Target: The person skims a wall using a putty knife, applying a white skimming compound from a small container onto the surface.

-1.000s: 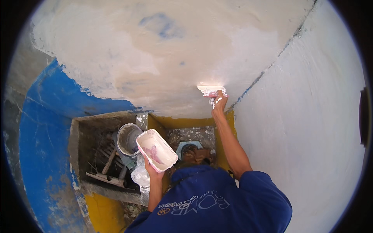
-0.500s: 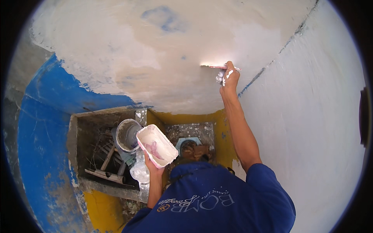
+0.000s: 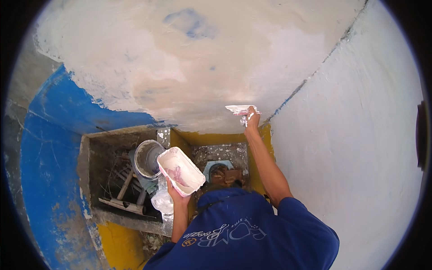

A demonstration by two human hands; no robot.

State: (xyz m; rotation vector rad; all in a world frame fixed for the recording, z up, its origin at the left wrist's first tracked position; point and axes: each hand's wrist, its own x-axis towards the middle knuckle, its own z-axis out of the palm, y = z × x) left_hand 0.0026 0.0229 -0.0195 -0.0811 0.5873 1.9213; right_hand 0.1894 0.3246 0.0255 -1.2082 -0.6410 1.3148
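My left hand (image 3: 179, 196) grips a white rectangular plastic tub (image 3: 189, 173) from below. White filler with a pinkish smear coats the tub's inside. Out at the end of my raised arm, my right hand (image 3: 252, 118) is closed around a wide putty knife (image 3: 238, 109), its blade loaded with white filler. The blade is close to the lower part of the wall (image 3: 211, 90), near the corner; whether it touches cannot be made out. White filler is smeared on the right hand's fingers. Pale patches cover the wall, with some blue showing through.
A grey bucket (image 3: 148, 158) stands on a concrete ledge beside a clear plastic bag (image 3: 163, 201). Left of it, a concrete basin (image 3: 96, 180) holds sticks and debris. A blue squat toilet (image 3: 219, 167) lies below. The white side wall (image 3: 355, 135) rises at right.
My right hand has moved down and slightly left with the putty knife, whose filler-covered blade face now shows. My left hand and the tub have stayed nearly still.
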